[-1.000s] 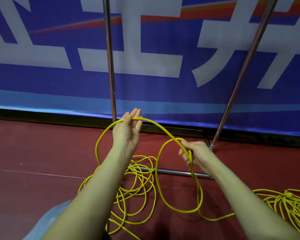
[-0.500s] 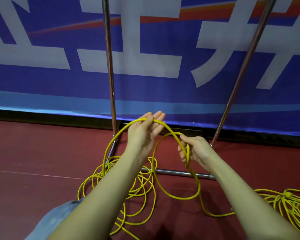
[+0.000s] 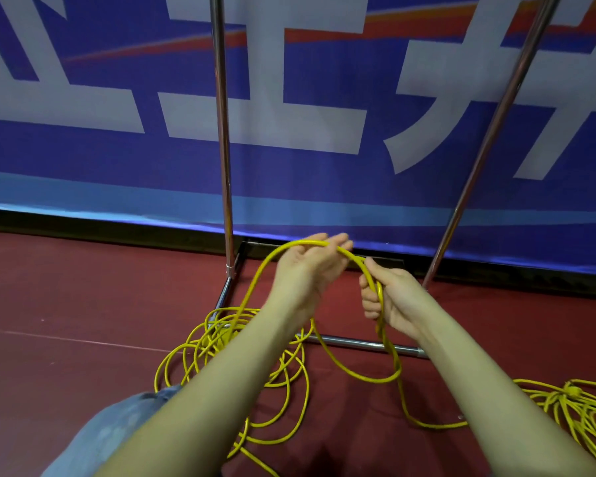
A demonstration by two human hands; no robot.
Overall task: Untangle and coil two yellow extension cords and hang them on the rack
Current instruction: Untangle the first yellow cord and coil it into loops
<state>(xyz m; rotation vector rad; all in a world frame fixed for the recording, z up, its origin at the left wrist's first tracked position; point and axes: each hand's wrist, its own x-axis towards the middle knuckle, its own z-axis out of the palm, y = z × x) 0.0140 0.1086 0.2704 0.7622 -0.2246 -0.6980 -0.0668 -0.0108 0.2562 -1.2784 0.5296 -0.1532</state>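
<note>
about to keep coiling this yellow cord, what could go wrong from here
1. The left hand carries the cord over nearly straight fingers, so the new loop could slip off before the right hand takes it.
2. The slack feeds from a loose pile lying across the rack base; pulling may snag or knot it.
3. The trailing strand runs toward the second heap, where it could tangle.

floor (image 3: pixel 66 304): dark red, one thin pale line across the left | rack base (image 3: pixel 355 343): chrome tubes resting on it, by the banner | loose cord (image 3: pixel 255 373): yellow loops over the base's left corner | second cord (image 3: pixel 572 404): tangled heap, right edge
</note>
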